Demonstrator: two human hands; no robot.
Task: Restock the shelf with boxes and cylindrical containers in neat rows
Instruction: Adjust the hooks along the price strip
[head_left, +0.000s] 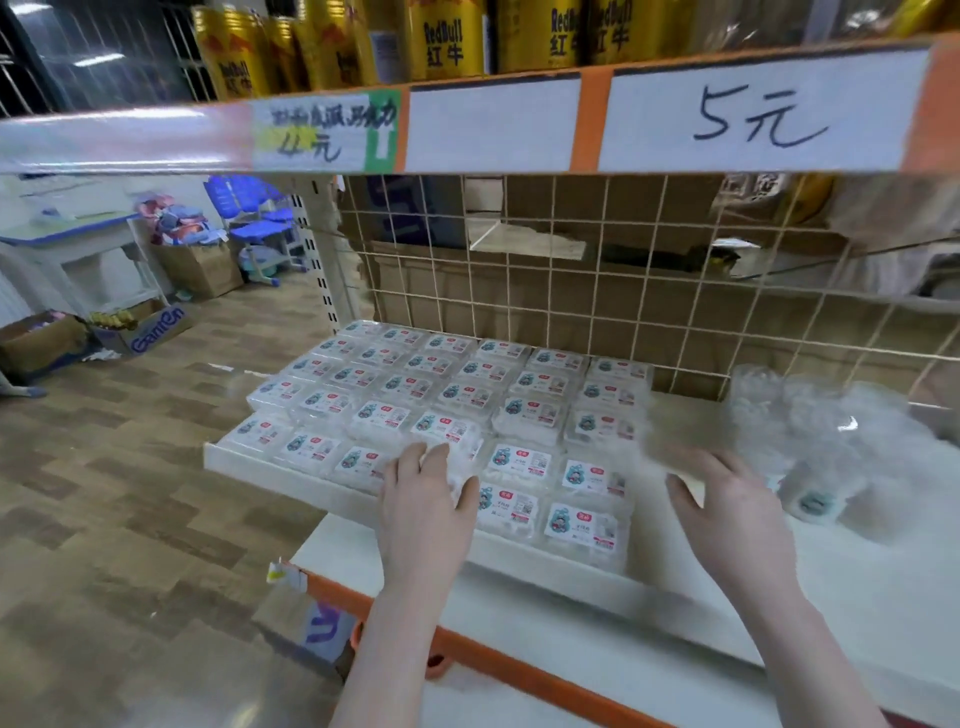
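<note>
Clear-plastic boxes (470, 410) lie in rows under the flat left hand (423, 512); the blurred right hand (727, 499), grip unclear, may knock them askew.

- floor (130, 493) is wood-look planks in mixed brown and tan, kinda glossy
- white desk with a blue top (67, 239) against the far left wall
- blue plastic chairs (254, 208) stacked in the corner behind it
- open cardboard boxes (200, 267) on the floor, one printed "ganten" (150, 327)
- dark barred windows (104, 52) up top left, ceiling lights reflecting in the glass
- wire grid back panel (597, 291) with brown cardboard behind it
</note>
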